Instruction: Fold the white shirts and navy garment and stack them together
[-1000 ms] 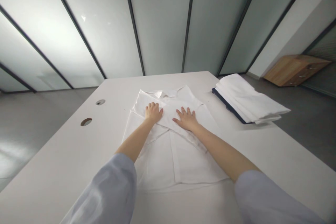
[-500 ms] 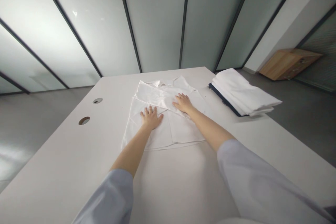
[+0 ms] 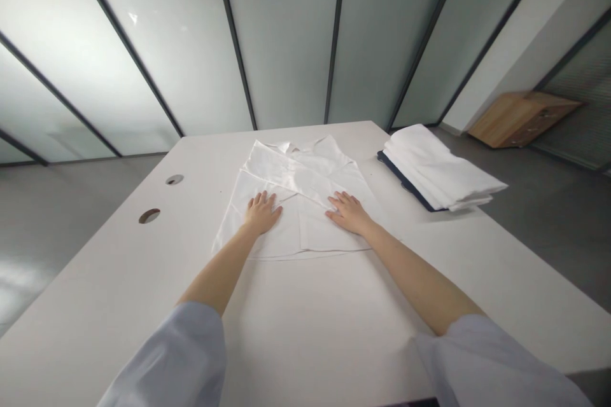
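Observation:
A white shirt (image 3: 312, 219) lies spread on the white table (image 3: 305, 318), its collar at the far end and its hem towards me. Across its upper half the sleeves appear folded over one another. My left hand (image 3: 261, 212) rests flat on the left side of the shirt, fingers spread. On the right side, my right hand (image 3: 349, 212) also presses flat with its fingers apart. Neither hand grips the cloth.
To the right stands a stack of folded white cloth (image 3: 434, 165) with a dark navy piece (image 3: 405, 181) beneath it. Two round holes (image 3: 149, 216) pierce the tabletop at left. A wooden cabinet (image 3: 520, 117) stands on the floor beyond, and frosted glass panels (image 3: 286, 38) line the back.
My right hand has slid towards me and slightly right over the shirt. My left hand has shifted a little left. The shirt's lower part looks spread slightly further left.

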A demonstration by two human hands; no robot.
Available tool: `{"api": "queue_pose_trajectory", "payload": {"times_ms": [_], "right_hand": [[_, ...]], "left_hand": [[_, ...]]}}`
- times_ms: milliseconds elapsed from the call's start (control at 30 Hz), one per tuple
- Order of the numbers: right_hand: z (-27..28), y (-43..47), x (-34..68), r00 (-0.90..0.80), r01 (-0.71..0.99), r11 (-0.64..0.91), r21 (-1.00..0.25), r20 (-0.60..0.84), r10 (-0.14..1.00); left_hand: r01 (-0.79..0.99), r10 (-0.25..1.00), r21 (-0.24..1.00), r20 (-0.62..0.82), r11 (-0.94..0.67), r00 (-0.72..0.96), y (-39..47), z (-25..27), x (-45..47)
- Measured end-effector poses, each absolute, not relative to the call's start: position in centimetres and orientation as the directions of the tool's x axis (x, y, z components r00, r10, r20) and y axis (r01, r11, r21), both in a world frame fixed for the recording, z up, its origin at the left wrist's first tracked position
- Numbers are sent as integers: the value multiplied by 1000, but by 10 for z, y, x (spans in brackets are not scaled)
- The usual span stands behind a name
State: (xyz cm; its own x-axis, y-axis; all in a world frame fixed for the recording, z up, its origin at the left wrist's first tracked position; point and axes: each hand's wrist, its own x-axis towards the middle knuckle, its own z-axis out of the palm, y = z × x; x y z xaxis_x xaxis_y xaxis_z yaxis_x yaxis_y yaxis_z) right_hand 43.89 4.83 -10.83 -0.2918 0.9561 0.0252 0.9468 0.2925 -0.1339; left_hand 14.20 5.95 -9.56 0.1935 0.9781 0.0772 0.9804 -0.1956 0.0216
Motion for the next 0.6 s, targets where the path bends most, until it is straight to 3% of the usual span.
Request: {"api": "queue_pose_trajectory", "payload": {"times_ms": [600], "right_hand": [[-109, 48, 441, -303, 939, 307, -154, 49, 952]], "left_hand": [[982, 987, 101, 62, -157, 151, 45, -96, 119]]}}
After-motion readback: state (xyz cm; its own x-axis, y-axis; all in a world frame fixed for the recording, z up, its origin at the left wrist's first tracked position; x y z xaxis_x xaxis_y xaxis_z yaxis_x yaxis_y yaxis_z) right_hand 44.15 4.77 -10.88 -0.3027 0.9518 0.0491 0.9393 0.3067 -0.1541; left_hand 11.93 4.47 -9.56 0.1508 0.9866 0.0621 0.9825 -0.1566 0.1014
